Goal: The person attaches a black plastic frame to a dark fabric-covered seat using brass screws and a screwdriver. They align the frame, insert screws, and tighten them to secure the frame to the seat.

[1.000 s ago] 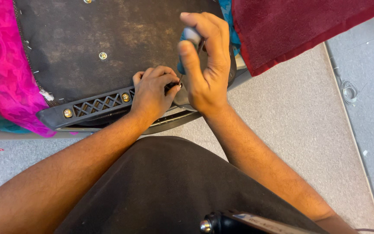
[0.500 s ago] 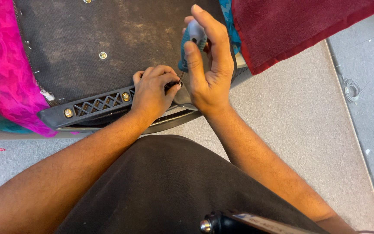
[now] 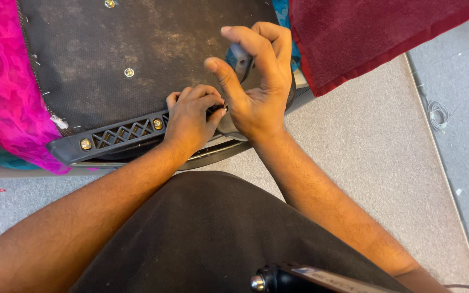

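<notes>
Pinching the black knob (image 3: 216,110) beside the lattice bracket (image 3: 123,132) with my left hand (image 3: 191,116), my right hand (image 3: 256,87) clamps a small grey tool (image 3: 240,58); steady both.

- Looks like a small upholstery or repair workshop, with work done low down on a grey carpeted floor (image 3: 354,163).
- Shown by an upturned seat base of dark, dusty black fabric (image 3: 137,43), stapled along one edge and studded with brass screws, with a black plastic lattice bracket (image 3: 120,133) along its front.
- Loose cloth lying about: a pink gauzy fabric (image 3: 12,92) and a dark red plush textile (image 3: 365,38).
- Thin white coiled wires (image 3: 438,114) on the smooth grey flooring beside the carpet.
</notes>
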